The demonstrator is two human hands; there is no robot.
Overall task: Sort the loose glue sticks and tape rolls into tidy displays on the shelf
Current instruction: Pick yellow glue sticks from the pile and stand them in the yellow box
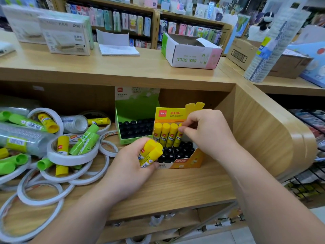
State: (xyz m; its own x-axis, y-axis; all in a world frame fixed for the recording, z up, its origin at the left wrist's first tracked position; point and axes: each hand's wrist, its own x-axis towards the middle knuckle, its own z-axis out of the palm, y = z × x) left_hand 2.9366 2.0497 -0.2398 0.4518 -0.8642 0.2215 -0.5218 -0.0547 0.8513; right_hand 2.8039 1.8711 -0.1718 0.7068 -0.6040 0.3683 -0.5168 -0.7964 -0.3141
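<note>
An orange-yellow display box (pixel 182 163) stands on the wooden shelf (pixel 175 187), with three yellow glue sticks (pixel 165 133) upright in its back row. My right hand (pixel 205 131) pinches a fourth yellow stick (pixel 178 138) standing at the end of that row. My left hand (pixel 130 166) grips two or three yellow glue sticks (pixel 149 154) just left of the box. A green display box (pixel 135 110) with black slots sits behind. To the left lies a loose heap of white tape rolls (pixel 72 155) and of green and yellow glue sticks (pixel 84 141).
The shelf's curved wooden side panel (pixel 263 134) closes the right side. On the top board above stand a white SEA GULL carton (pixel 191 55), boxed goods (pixel 66 37) and a tall wrapped roll (pixel 274 43). A wire rack (pixel 309 182) is at the lower right.
</note>
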